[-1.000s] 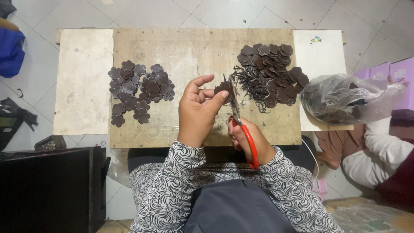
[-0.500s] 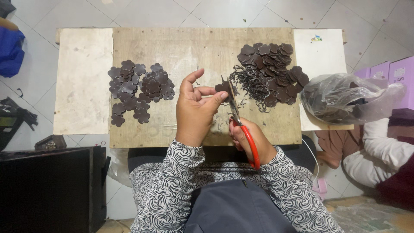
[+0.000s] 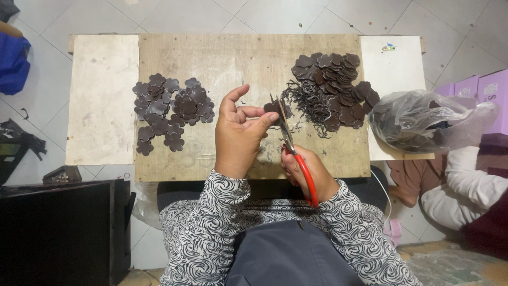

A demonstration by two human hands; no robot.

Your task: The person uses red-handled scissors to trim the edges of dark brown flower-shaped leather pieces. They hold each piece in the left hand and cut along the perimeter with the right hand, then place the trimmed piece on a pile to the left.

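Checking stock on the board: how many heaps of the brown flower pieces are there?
2. One heap lies left of the left hand; the other heap lies upper right, beyond the scissors. The plastic bag may hold more.

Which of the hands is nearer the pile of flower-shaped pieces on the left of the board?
Left. The left hand is just right of that pile, apart from it; the right hand, gripping the red-handled scissors, is farther right and lower.
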